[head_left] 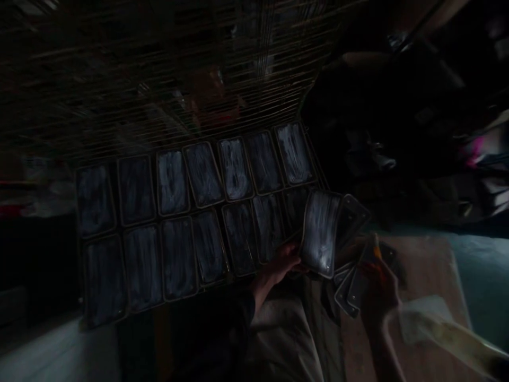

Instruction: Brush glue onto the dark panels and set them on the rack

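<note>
- A coated panel [320, 233], dark with a whitish smear across its face, is gripped at its near left edge by the left hand [278, 268]. The fingers are closed on it, and it is held tilted at the right end of the near row [178, 260].
- A fan of panels [352, 289] is clasped in the right hand [379, 292], just right of the held panel and overlapping its edge. How many are in the fan cannot be told in the dim light.
- Two rows of similar panels are laid side by side on a wire rack [159, 79]: the far row [207, 172] and the near row, with edges touching or nearly so.
- Judged from this layout, the step in hand is the laying of one more panel at the near row's right end.
- Setting it down there calls for flattening the tilt and lining its left edge up beside the last panel without overlap, while the smeared face is kept untouched.
- Little room is left at the rack's right edge, which lies just beside the held panel.
- More open room is seen on the tabletop [429, 265] to the right, where a pale blurred object [433, 321] lies near the right forearm.
</note>
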Motion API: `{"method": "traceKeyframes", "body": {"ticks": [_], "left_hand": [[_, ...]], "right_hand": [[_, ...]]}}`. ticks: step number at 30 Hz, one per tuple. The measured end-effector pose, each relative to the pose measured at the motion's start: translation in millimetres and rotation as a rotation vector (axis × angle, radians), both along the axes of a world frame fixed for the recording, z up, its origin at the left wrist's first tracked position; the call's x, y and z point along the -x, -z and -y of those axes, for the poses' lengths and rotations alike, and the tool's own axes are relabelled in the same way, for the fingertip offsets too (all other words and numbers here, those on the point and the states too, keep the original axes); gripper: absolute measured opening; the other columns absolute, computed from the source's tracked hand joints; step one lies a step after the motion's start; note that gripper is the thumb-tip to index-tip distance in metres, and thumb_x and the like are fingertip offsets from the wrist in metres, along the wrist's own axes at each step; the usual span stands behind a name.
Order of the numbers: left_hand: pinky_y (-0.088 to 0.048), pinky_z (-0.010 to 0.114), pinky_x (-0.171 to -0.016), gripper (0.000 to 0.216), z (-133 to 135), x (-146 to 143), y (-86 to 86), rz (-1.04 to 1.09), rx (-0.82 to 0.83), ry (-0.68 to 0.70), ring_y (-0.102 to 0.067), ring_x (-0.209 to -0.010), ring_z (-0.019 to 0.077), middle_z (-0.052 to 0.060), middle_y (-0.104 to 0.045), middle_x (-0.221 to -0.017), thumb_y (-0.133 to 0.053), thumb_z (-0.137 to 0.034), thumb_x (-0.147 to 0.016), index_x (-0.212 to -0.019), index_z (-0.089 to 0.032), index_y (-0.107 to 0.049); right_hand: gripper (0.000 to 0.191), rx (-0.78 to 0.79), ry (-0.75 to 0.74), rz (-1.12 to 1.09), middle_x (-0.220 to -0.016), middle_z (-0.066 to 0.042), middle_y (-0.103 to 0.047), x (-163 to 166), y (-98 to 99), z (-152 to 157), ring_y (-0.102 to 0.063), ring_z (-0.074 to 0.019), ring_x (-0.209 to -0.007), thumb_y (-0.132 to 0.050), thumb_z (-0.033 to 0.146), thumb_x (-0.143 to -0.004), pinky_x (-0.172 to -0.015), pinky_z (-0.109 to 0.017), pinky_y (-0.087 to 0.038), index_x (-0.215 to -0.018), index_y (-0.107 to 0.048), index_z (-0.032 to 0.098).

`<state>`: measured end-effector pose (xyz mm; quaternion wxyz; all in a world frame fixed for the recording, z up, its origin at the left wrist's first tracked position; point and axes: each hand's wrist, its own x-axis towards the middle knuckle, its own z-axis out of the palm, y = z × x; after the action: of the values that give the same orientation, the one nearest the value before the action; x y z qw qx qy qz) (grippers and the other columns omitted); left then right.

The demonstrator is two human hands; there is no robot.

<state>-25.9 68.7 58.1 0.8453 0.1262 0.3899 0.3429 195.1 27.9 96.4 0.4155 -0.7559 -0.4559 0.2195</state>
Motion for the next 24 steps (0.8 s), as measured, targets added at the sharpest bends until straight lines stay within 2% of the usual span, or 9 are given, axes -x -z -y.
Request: {"method": "traceKeyframes", "body": {"ticks": [3, 5, 9, 14, 18, 21, 24], "left_hand": [[-0.055, 0.033, -0.070, 0.043, 12, 0, 9.6, 0.027, 0.009, 0.016, -0.066, -0.084, 0.0209, 0.011, -0.066, -0.107, -0.073, -0.030, -0.070, -0.109, -0.015, -0.063], [-0.055, 0.034, -0.071, 0.042, 17, 1, 11.1, 0.052, 0.007, 0.021, -0.066, -0.087, 0.0221, 0.011, -0.066, -0.106, -0.071, -0.031, -0.072, -0.110, -0.016, -0.063], [-0.055, 0.035, -0.071, 0.043, 20, 6, 7.1, 0.055, -0.005, 0.008, -0.065, -0.089, 0.0219, 0.009, -0.066, -0.109, -0.069, -0.026, -0.072, -0.113, -0.018, -0.062], [-0.055, 0.035, -0.071, 0.041, 28, 25, 0.5, 0.022, -0.060, 0.037, -0.064, -0.090, 0.0226, 0.008, -0.067, -0.106, -0.068, -0.030, -0.073, -0.113, -0.019, -0.063], [-0.054, 0.034, -0.070, 0.039, 52, 66, -4.4, -0.058, -0.081, 0.003, -0.065, -0.085, 0.0223, 0.008, -0.069, -0.098, -0.071, -0.039, -0.073, -0.106, -0.020, -0.066], [-0.053, 0.033, -0.069, 0.032, 76, 114, -11.1, -0.195, -0.068, -0.055, -0.066, -0.081, 0.0214, 0.007, -0.069, -0.090, -0.072, -0.040, -0.071, -0.096, -0.020, -0.068], [-0.052, 0.033, -0.072, 0.025, 98, 168, -24.1, -0.416, -0.030, -0.119, -0.065, -0.077, 0.0200, 0.004, -0.069, -0.085, -0.069, -0.036, -0.072, -0.091, -0.021, -0.068]], "right_hand": [[0.045, -0.021, 0.056, 0.001, -0.098, -0.010, -0.068, 2, 21.8, 4, -0.068, -0.0237, -0.083, -0.045, 0.033, -0.086, -0.075, -0.042, -0.053, -0.127, -0.052, 0.018], [0.039, 0.045, 0.040, 0.036, -0.100, -0.009, -0.069, 2, 37.9, 6, -0.067, -0.0226, -0.089, -0.045, 0.030, -0.086, -0.079, -0.039, -0.052, -0.122, -0.055, 0.019], [0.039, 0.205, -0.059, 0.161, -0.111, -0.009, -0.066, -1, 60.7, 2, -0.063, -0.0220, -0.101, -0.045, 0.030, -0.087, -0.081, -0.035, -0.049, -0.124, -0.055, 0.021], [0.048, 0.218, -0.233, 0.291, -0.137, -0.011, -0.051, -4, 77.5, -21, -0.048, -0.0233, -0.124, -0.036, 0.031, -0.091, -0.098, -0.041, -0.041, -0.137, -0.043, 0.020], [0.050, 0.318, -0.260, 0.453, -0.137, -0.012, -0.052, 1, 88.8, -31, -0.049, -0.0286, -0.121, -0.039, 0.037, -0.089, -0.098, -0.046, -0.040, -0.135, -0.047, 0.019], [0.056, 0.359, -0.200, 0.526, -0.134, -0.014, -0.054, 3, 97.5, -33, -0.053, -0.0320, -0.114, -0.048, 0.044, -0.085, -0.092, -0.046, -0.043, -0.135, -0.048, 0.018], [0.056, 0.395, -0.196, 0.579, -0.130, -0.014, -0.056, 2, 105.2, -34, -0.055, -0.0334, -0.110, -0.049, 0.046, -0.084, -0.087, -0.046, -0.045, -0.134, -0.050, 0.020]]}}
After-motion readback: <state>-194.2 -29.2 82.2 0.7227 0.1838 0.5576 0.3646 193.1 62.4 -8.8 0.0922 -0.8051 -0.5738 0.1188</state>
